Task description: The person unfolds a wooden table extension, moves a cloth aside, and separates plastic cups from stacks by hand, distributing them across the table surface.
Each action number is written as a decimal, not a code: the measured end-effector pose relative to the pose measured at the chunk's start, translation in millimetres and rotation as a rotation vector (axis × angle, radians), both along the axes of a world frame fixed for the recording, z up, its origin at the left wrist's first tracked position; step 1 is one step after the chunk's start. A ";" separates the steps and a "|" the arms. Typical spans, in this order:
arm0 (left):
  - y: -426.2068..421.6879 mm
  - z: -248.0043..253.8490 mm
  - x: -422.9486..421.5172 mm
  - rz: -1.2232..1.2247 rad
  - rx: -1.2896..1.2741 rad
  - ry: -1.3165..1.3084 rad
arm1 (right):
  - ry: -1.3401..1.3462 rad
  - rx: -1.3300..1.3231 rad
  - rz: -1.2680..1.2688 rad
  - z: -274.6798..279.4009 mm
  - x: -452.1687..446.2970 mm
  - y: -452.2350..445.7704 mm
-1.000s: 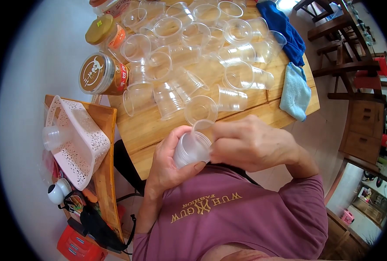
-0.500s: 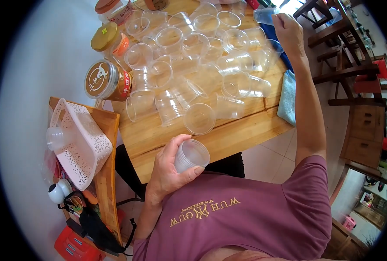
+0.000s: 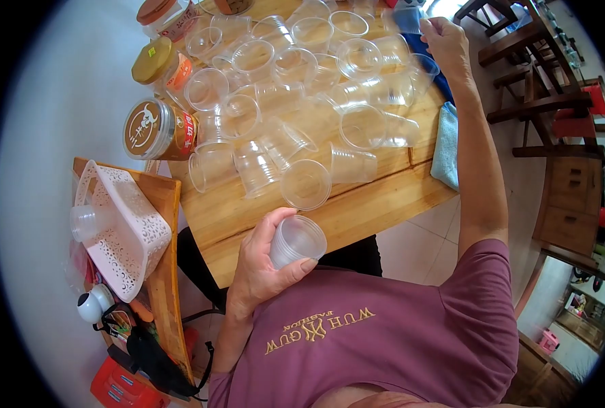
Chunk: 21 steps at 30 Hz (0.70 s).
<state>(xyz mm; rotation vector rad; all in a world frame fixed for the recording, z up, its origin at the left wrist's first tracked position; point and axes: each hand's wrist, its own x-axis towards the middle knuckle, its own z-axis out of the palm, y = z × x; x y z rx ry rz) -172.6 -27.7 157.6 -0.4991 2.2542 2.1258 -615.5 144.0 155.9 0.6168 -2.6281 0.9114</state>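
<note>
My left hand (image 3: 265, 255), near the front table edge, is wrapped around a nested stack of clear plastic cups (image 3: 300, 239), their rims facing up toward me. At the far right corner, my right hand (image 3: 447, 47) has its fingers closed at the edge of another clear plastic cup (image 3: 406, 20); the exact grip is partly hidden. Many more clear cups lie on their sides or stand across the wooden table. Closest to my left hand is one standing cup (image 3: 306, 185), its round rim just above my fingertips.
Along the table's left side stand a brown-lidded jar (image 3: 158, 129) and a gold-lidded jar (image 3: 163, 64). A light blue cloth (image 3: 445, 148) lies at the right edge. Lower left, a pink basket (image 3: 122, 238) with cups rests on a wooden stand. Dark wooden stools (image 3: 544, 102) are at right.
My right hand and the cup at it have shifted slightly up and left. The view has moved a little, shifting the table's contents left. My left hand keeps its hold on the stack.
</note>
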 end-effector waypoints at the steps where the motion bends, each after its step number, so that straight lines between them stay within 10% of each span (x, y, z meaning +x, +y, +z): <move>1: 0.3 0.0 0.4 -0.003 0.000 -0.002 | 0.084 0.148 0.004 -3.2 -4.0 2.9; 9: -1.2 3.3 2.8 0.103 0.373 -0.003 | -0.056 -0.195 0.304 53.6 65.3 14.1; 13: -2.4 8.7 -0.2 0.110 0.479 0.016 | -0.532 -0.311 0.862 93.1 161.6 -3.7; 21: -2.9 18.5 1.6 0.055 0.553 0.057 | -0.484 0.024 1.468 81.3 263.1 -31.1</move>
